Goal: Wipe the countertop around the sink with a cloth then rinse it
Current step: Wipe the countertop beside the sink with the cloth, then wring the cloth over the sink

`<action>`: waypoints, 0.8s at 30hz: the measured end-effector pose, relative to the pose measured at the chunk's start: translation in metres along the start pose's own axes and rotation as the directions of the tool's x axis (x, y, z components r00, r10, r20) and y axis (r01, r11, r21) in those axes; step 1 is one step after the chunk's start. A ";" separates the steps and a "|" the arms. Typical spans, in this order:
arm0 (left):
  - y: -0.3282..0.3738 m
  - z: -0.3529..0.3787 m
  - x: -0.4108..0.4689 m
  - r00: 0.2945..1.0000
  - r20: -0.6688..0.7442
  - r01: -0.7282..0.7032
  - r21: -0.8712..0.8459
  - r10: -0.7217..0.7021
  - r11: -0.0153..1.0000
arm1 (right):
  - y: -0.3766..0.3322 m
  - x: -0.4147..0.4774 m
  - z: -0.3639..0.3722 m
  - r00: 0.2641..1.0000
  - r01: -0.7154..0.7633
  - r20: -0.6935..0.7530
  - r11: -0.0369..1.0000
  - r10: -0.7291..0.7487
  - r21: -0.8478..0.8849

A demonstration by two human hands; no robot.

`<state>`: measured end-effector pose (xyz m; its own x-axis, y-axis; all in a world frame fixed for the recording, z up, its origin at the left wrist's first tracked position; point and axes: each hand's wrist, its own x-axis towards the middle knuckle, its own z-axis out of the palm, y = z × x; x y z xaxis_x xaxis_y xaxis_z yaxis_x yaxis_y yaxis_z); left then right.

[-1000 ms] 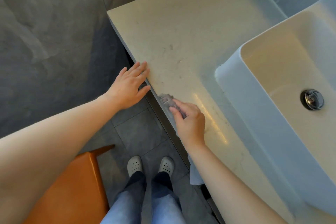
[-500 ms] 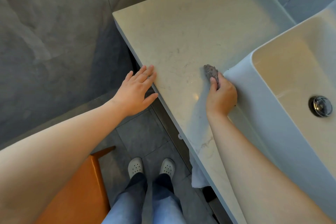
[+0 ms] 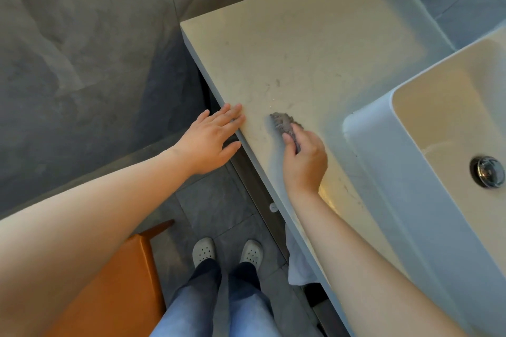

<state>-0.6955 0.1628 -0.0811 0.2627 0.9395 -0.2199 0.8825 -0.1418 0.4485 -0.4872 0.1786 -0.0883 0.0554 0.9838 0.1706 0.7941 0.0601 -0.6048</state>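
A pale marbled countertop (image 3: pixel 315 44) runs from the upper middle down to the lower right. On its right stands a white vessel sink (image 3: pixel 383 161) with a chrome drain (image 3: pixel 487 171). My right hand (image 3: pixel 304 161) presses a small grey cloth (image 3: pixel 284 123) onto the countertop, between the front edge and the sink's left wall. The cloth's tip sticks out beyond my fingers. My left hand (image 3: pixel 212 137) lies flat with fingers spread, its fingertips resting on the counter's front edge.
Grey tiled wall (image 3: pixel 82 49) and grey floor tiles lie to the left and below. An orange chair seat (image 3: pixel 117 290) stands at the lower left beside my legs and white clogs (image 3: pixel 204 250). A pale towel (image 3: pixel 298 262) hangs under the counter's front edge.
My right hand swept the cloth from the front edge toward the sink, then back left toward the edge. The left hand stayed on the edge.
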 end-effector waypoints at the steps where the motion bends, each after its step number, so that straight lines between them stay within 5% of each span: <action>1: -0.002 -0.005 0.001 1.000 0.026 -0.009 -0.014 0.009 1.000 | -0.004 -0.009 -0.001 0.999 0.021 0.024 1.000 -0.021 0.011; 4: -0.005 -0.024 0.000 0.995 0.093 -0.022 -0.055 0.027 0.998 | -0.018 -0.033 -0.014 0.986 -0.002 0.169 0.995 -0.016 0.102; 7: -0.001 -0.040 -0.013 0.999 0.042 0.023 -0.133 -0.018 0.991 | -0.031 -0.046 -0.043 0.883 -0.309 0.446 0.897 0.146 0.317; 9: 0.009 -0.045 -0.029 0.994 0.034 0.105 -0.255 -0.100 0.961 | -0.036 -0.045 -0.068 0.835 -0.375 0.532 0.855 0.143 0.358; 15: 0.066 -0.072 -0.047 0.981 0.179 0.173 -0.636 -0.074 0.752 | -0.056 -0.022 -0.152 0.860 -0.248 0.507 0.917 0.060 0.313; 19: 0.115 -0.101 -0.030 0.917 0.392 0.305 -0.806 0.071 0.508 | -0.064 -0.008 -0.204 0.853 -0.232 0.520 0.915 0.029 0.330; 24: 0.179 -0.122 -0.009 0.869 0.455 0.324 -0.819 0.193 0.474 | -0.052 -0.001 -0.253 0.905 -0.211 0.425 0.899 0.031 0.384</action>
<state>-0.5877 0.1667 0.1065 0.5762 0.6473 -0.4990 0.1835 0.4925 0.8507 -0.3755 0.1315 0.1395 -0.1826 0.9636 -0.1952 0.4697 -0.0889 -0.8783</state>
